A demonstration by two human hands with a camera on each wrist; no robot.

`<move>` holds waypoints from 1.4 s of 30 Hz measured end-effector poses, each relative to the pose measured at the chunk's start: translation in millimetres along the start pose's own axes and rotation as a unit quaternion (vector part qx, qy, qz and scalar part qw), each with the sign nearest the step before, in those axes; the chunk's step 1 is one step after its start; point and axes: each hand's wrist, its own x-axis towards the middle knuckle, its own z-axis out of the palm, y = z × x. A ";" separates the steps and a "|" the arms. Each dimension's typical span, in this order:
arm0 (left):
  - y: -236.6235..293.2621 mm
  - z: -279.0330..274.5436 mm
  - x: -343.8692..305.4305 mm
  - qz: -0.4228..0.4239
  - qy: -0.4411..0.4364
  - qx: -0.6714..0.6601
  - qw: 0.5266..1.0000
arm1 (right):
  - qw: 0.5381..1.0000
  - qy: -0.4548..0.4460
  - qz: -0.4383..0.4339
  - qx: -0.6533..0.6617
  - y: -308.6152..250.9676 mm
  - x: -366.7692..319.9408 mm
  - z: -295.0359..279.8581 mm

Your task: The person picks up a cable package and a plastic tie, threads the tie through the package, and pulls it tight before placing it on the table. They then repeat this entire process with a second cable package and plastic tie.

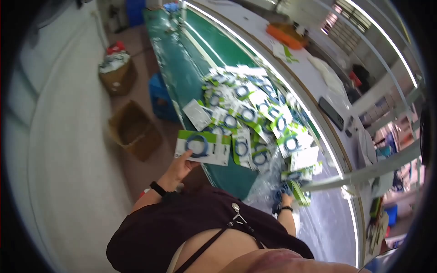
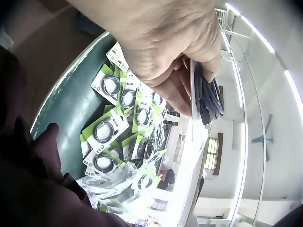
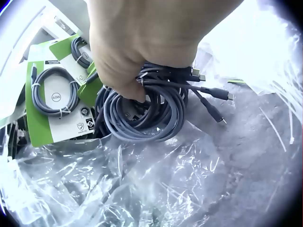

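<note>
My left hand (image 1: 179,169) pinches a green-and-white cable card (image 1: 215,151) by its lower edge, thumb in front. A blue-grey coiled cable (image 2: 208,100) is fixed to the card's face, which stands nearly edge-on in the left wrist view. Down at the right end of the heap, my right hand (image 3: 142,52) grips a bunch of loose coiled cables (image 3: 163,120), their USB-C plugs sticking out to the right. Beside it stand other carded cables (image 3: 54,101). Clear plastic bags (image 3: 118,175) lie under and in front of the coils.
A large heap of carded cables (image 1: 248,111) covers the green tabletop (image 1: 175,68). Along the right runs a lit rail with a grey shelf behind, bearing an orange tray (image 1: 287,36) and a black phone-like object (image 1: 331,113). Cardboard boxes (image 1: 134,132) and a blue crate (image 1: 160,98) stand on the floor.
</note>
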 end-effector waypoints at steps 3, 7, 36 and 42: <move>-1.4 13.4 -4.0 -0.004 -0.025 0.035 0.999 | 0.992 -0.037 -0.053 0.113 3.7 15.4 14.8; -3.0 37.3 -15.4 -0.021 -0.069 0.065 0.995 | 0.997 0.015 -0.042 -0.069 -50.1 -36.2 -11.7; -139.4 127.1 32.9 -0.205 -0.121 0.161 0.958 | 0.978 0.106 -0.175 0.030 -44.2 -289.8 -189.9; -164.9 123.1 15.5 -0.285 -0.114 0.226 0.925 | 0.991 0.136 -0.013 -0.002 38.0 -346.9 -190.5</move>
